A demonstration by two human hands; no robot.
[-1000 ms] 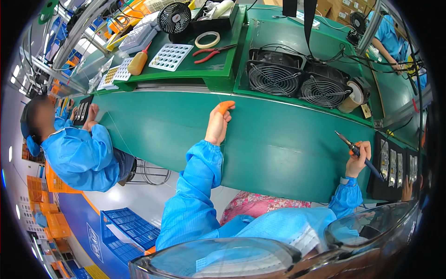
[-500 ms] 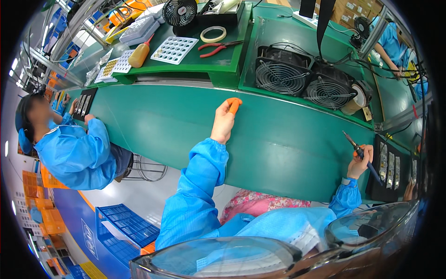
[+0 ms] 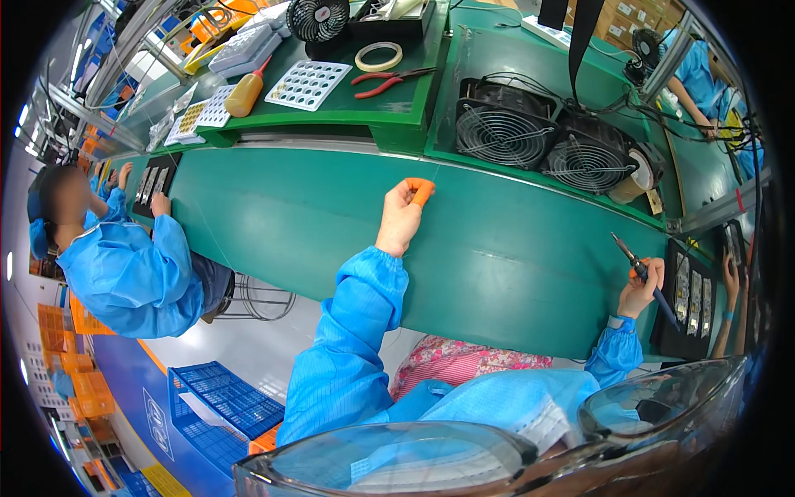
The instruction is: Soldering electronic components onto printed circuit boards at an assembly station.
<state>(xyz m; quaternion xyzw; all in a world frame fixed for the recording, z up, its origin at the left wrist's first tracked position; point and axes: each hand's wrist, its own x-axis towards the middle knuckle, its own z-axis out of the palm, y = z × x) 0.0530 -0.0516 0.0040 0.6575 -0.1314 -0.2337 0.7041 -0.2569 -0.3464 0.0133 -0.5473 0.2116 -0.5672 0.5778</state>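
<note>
Co-worker: a person (image 3: 124, 282) in a blue smock and cap sat at the far left, one hand at a dark tray (image 3: 155, 184) of narrow strips.
Blue crate (image 3: 236, 396): rested on the floor, below the near edge of the green worktop (image 3: 505, 273).
Squeeze bottle (image 3: 243, 96): amber, red-nozzled, lying on the raised green shelf (image 3: 389, 110) behind the worktop.
White pocketed sheet (image 3: 308, 85): lay just right of the bottle, a ring of tape (image 3: 378, 67) and red-handled pliers (image 3: 391, 80) to its right.
Left hand (image 3: 401, 217): hung over the middle of the worktop near the shelf, with an orange finger cot (image 3: 422, 193) on the index; the fingers were curled in, thumb and index drawn together. A faint strand showed by the tips; whether they gripped it could not be told.
Caged fans (image 3: 505, 137): two, black, stood side by side beyond the worktop.
Right hand (image 3: 638, 294): fingers closed around the grip of a soldering iron (image 3: 638, 267), pen-fashion.
Soldering iron: held above the worktop's right part, bare tip up and leftward, well apart from the left hand.
Black tray (image 3: 685, 335): lay just right of the iron, carrying slim metallic strips (image 3: 694, 292).
Another person's hands (image 3: 731, 282): reached in at the right rim.
</note>
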